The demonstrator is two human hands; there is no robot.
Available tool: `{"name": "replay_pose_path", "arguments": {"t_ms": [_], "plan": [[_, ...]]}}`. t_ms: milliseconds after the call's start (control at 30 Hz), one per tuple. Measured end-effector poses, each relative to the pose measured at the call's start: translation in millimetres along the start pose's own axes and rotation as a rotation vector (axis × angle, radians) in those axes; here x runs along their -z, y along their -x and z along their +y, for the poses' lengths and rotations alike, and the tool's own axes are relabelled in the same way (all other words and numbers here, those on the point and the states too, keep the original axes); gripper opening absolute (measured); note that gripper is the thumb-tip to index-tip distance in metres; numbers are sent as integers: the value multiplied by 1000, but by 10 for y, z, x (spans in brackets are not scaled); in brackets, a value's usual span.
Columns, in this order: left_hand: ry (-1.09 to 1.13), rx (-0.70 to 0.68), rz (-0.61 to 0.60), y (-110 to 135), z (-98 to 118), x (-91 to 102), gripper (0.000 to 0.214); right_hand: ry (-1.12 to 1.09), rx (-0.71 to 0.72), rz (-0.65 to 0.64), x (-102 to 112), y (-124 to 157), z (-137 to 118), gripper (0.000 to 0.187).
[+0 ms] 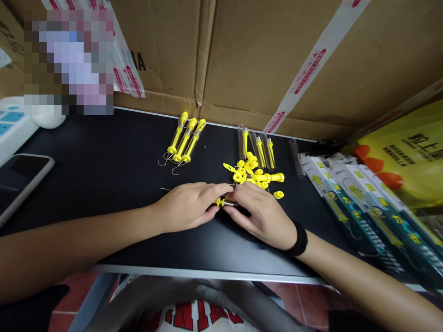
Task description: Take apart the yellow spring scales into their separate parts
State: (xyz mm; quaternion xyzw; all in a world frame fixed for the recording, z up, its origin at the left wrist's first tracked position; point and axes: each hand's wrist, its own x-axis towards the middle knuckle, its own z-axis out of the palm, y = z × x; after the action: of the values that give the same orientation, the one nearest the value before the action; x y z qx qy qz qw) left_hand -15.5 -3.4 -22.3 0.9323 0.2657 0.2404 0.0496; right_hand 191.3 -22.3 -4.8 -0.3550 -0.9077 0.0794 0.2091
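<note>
My left hand (190, 203) is closed on the yellow end of a small spring scale part (220, 202), fingers pinched together. From the other side my right hand (259, 210), with a black band on the wrist, grips the same part by its metal section. Much of it is hidden by the fingers. A thin wire hook (164, 188) sticks out behind my left hand. Just beyond the hands lies a pile of loose yellow caps and pieces (251, 162), with a yellow rod (272, 178) at its right.
Three spring scales with hooks (187, 138) lie at the back left. Three clear tubes holding yellow rods (260, 150) are near the cardboard box (166, 50). Packaged spring scales (367, 203) line the right, a phone (24, 180) and power strip (14, 122) the left.
</note>
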Motion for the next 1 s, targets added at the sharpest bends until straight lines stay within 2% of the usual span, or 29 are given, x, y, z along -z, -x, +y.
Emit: {"name": "replay_pose_path", "arguments": {"t_ms": [133,267,333,400,467,500,567,633,667,767,900,1000], "plan": [[-33,75,47,4,-52,17,32,-151,-102,129,134,13,64,9],[36,158,39,-5,-90,49,30,-292,-275,282,205,29,135,16],[60,167,107,-14,-95,81,31,-418,-328,344,194,33,156,18],[51,180,223,-20,-91,119,30,-542,-354,402,163,38,158,15],[102,215,291,-20,-78,150,21,-594,-340,457,130,49,143,10],[196,242,262,-19,-68,158,16,-579,-306,482,119,59,131,7],[490,323,96,-18,-47,155,20,-481,-186,507,112,85,106,5],[815,422,-61,-23,-30,132,28,-312,-38,438,124,111,83,5],[952,466,-78,-29,-26,116,32,-214,28,375,132,120,72,5],[1209,553,18,-49,-31,75,38,34,193,208,139,122,44,6],[1276,589,75,-67,-42,54,33,236,446,205,86,82,6,11],[1266,571,93,-72,-28,66,28,321,538,174,47,51,-27,12]]}}
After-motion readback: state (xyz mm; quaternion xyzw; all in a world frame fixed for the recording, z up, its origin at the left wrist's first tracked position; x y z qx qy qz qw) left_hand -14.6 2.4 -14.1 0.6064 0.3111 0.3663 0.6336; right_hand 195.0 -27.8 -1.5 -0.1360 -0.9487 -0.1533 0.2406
